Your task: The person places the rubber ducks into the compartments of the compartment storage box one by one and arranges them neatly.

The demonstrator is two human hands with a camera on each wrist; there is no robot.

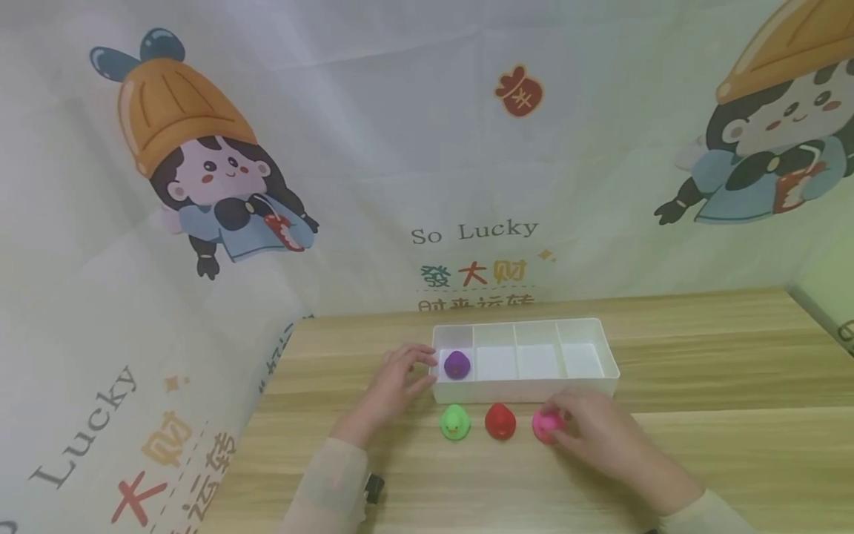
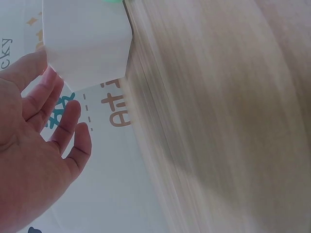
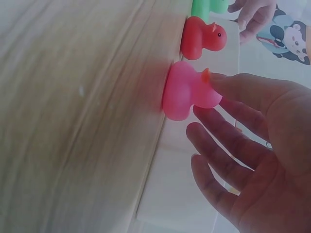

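Table (image 1: 707,356): purple duck (image 1: 457,364) in tray (image 1: 514,391); right grip (image 1: 594,430) pinches pink duck (image 3: 180,92), left grip (image 1: 392,382) relaxed.

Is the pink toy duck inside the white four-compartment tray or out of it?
Out: the pink duck sits on the wood-grain table in front of the tray, the right hand pinching its head.

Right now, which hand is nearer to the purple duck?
Left. The left hand is at the end of the tray beside the purple duck; the right hand is farther away, at the pink duck in front of the tray.
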